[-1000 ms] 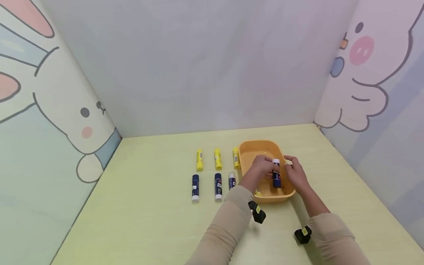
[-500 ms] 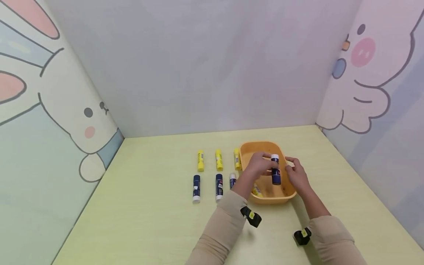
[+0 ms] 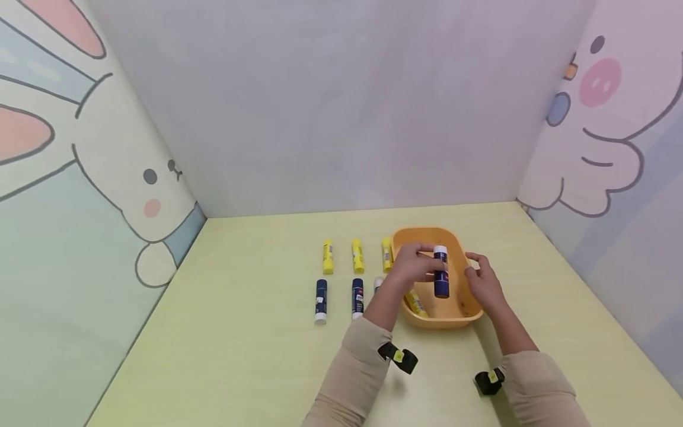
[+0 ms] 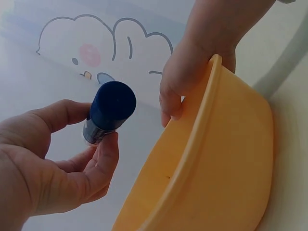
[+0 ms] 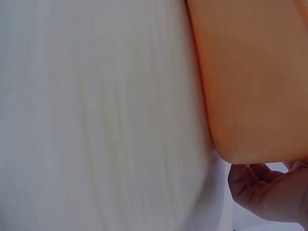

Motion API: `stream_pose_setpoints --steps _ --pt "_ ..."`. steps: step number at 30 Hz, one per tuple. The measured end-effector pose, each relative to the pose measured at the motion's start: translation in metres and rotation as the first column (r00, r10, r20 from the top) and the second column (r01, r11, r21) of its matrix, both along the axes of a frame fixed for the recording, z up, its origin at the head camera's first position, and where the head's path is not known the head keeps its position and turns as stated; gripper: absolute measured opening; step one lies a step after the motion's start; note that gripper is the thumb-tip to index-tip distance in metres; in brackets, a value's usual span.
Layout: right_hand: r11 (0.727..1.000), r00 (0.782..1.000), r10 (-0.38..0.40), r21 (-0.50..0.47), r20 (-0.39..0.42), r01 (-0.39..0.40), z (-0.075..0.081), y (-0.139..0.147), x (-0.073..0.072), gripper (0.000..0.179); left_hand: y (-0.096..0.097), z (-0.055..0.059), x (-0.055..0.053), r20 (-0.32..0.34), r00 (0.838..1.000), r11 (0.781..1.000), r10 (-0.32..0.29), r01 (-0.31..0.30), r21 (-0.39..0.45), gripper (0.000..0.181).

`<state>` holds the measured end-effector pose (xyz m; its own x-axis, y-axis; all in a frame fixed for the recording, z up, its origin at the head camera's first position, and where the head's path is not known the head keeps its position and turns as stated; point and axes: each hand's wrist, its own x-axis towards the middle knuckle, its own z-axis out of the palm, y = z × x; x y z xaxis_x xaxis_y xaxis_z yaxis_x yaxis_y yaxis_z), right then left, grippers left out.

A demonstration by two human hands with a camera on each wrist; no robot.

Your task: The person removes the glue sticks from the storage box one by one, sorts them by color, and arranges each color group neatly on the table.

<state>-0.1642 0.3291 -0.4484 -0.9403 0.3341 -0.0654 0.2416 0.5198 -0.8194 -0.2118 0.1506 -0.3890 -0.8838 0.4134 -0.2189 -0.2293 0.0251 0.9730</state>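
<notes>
Between thumb and fingers, my left hand [image 3: 416, 264] pinches a dark blue glue stick [image 3: 441, 279] with a white end, held over an orange plastic basin [image 3: 443, 324]. The left wrist view looks at the blue end of this glue stick [image 4: 113, 106], tilted towards the camera. My right hand [image 3: 485, 286] grips the basin's right rim; the left wrist view has its fingers hooked over the edge. A yellow glue stick [image 3: 416, 304] lies inside the basin at its front left.
Left of the basin, yellow glue sticks [image 3: 328, 257] lie in a back row on the pale table [image 3: 256, 356]. Blue ones [image 3: 321, 301] form a front row, the rightmost partly hidden by my left arm. Walls with cartoon animals [image 3: 155, 196] enclose the table.
My left hand has lifted the blue glue stick slightly and shifted it a little left relative to the basin. More of the yellow glue stick inside now shows. The right hand stays on the rim.
</notes>
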Motion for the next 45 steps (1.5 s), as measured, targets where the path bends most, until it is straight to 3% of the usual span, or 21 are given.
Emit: stream_pose_setpoints --steps 11,22,29,37,45 --pt "0.999 1.000 0.009 0.046 -0.025 -0.008 0.002 -0.001 0.002 0.047 -0.024 0.007 0.000 -0.031 0.999 0.999 -0.030 0.031 0.017 0.036" --pt "0.999 0.999 0.015 0.053 -0.045 -0.013 0.004 0.002 0.001 0.048 -0.059 0.004 -0.007 -0.069 0.997 0.999 -0.038 0.037 -0.012 0.040" --pt "0.999 0.999 0.024 0.046 -0.041 -0.022 0.003 0.003 0.003 0.048 -0.089 -0.003 -0.010 -0.070 0.998 1.000 -0.005 0.004 -0.011 0.046" --pt "0.998 0.998 0.034 0.050 -0.051 -0.031 0.003 0.004 0.002 0.047 -0.127 -0.011 -0.013 -0.065 0.993 0.993 0.103 -0.106 -0.059 0.047" --pt "0.998 0.999 0.038 0.044 -0.035 -0.036 0.003 0.007 0.001 0.048 -0.158 -0.019 -0.016 -0.061 0.987 0.985 0.151 -0.155 -0.074 0.048"
